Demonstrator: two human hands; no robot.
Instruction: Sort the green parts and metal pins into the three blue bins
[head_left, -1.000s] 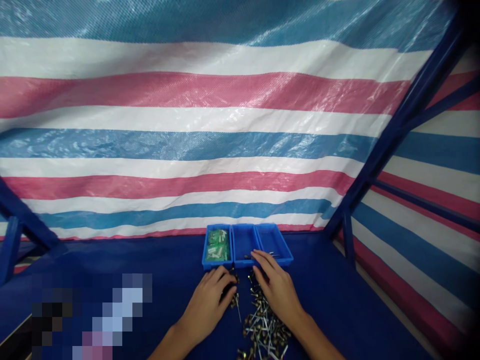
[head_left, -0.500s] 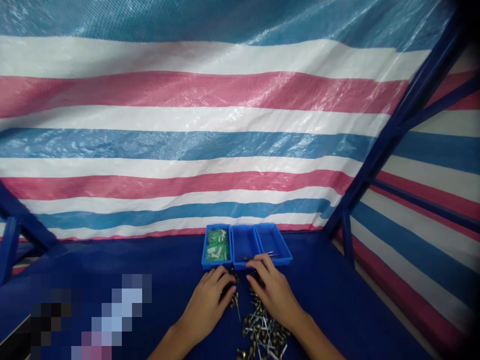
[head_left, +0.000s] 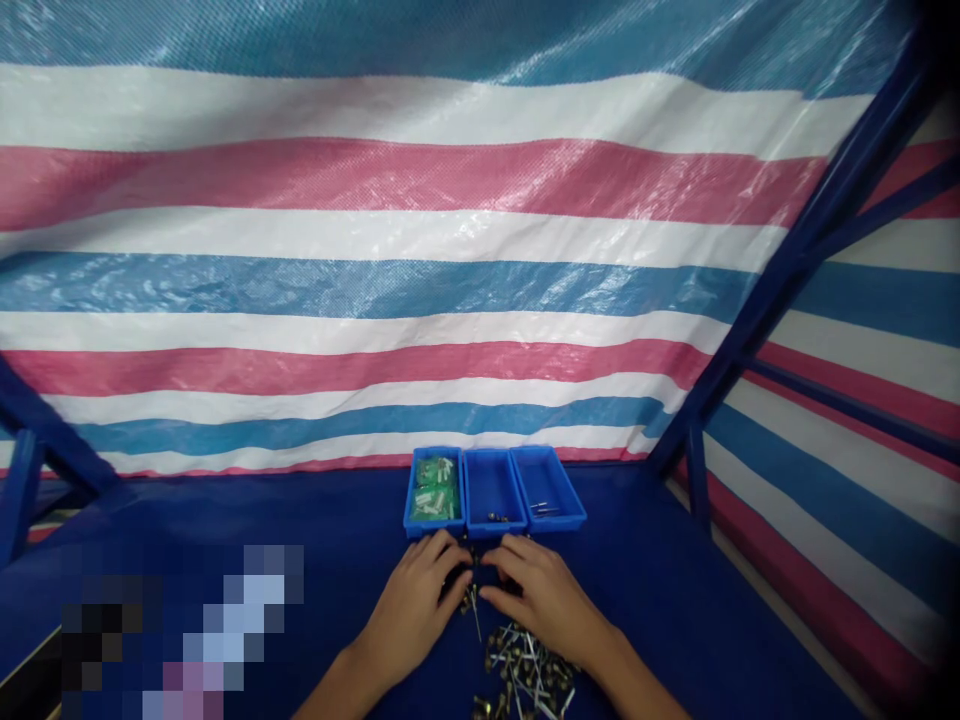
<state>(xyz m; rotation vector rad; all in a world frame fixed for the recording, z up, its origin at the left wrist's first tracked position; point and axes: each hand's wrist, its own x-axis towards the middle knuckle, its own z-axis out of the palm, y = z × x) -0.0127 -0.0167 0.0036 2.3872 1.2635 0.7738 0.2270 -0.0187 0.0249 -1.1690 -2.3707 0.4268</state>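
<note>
My left hand [head_left: 416, 605] rests on the table with its fingers curved and its thumb apart from them. Beside the thumb lie a few small parts with thin silver shafts [head_left: 475, 612] and dark, brassy heads. Facing it is my right hand [head_left: 551, 595], its thumb and fingers apart and nothing visible between them. Under and in front of the right palm spreads a pile of the same metal parts [head_left: 529, 672]. Small dark pieces [head_left: 471, 548] lie between the fingertips of both hands, partly hidden by them.
Behind my hands stand three blue trays: the left tray [head_left: 409, 500] holds green-and-white packets, the middle tray [head_left: 491, 480] small dark pieces, and the right tray [head_left: 536, 470] thin silver pins. A striped tarp [head_left: 375, 235] hangs behind the table [head_left: 300, 510], beside blue frame bars [head_left: 750, 315].
My right hand has moved back from the front of the middle and right trays, down and left towards my left hand. My left hand has stayed put.
</note>
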